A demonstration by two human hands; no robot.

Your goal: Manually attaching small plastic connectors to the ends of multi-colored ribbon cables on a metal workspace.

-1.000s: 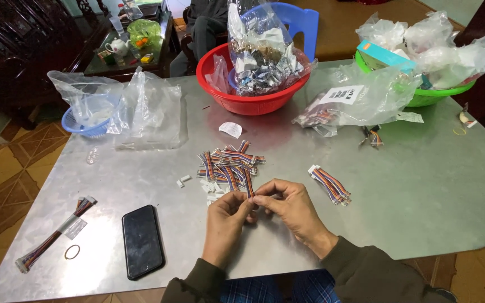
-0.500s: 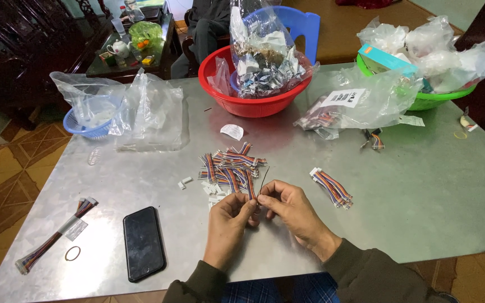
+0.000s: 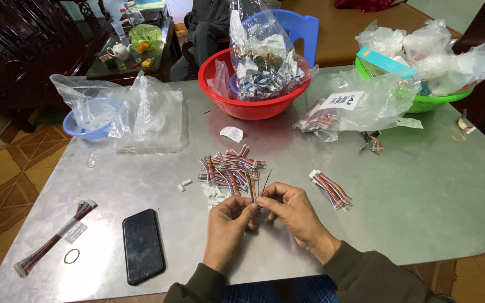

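**Hands close on 1 short wire lead in front of the pile**

Compared with 1 second ago, the hands have drawn slightly nearer to the body and the thin dark wire ends now stick up more plainly between the fingertips. The view itself has barely shifted. To my eye, that means the same small piece is being worked rather than a fresh one taken from the pile.

The left hand (image 3: pixel 228 224) and the right hand (image 3: pixel 290 210) meet fingertip to fingertip, both pinching a short multicoloured wire lead (image 3: pixel 255 191). It stands almost upright above the worktop (image 3: pixel 422 185), just in front of the heap of ribbon leads (image 3: pixel 231 168).

That heap is a loose scatter of flat striped cables with small white plastic connectors (image 3: pixel 185 184) lying beside it. A tidier bundle of leads (image 3: pixel 332 189) lies just to the right of the hands.

The worktop is dull brushed metal with a soft sheen. To the left lie a glossy black phone (image 3: pixel 143 245), a rubber band (image 3: pixel 72 256) and a long taped cable bundle (image 3: pixel 51 247). At the back stand a red plastic basin (image 3: pixel 225 104), a green basin (image 3: pixel 439 101) and a small blue basket (image 3: pixel 88 132), all with crinkled clear bags.
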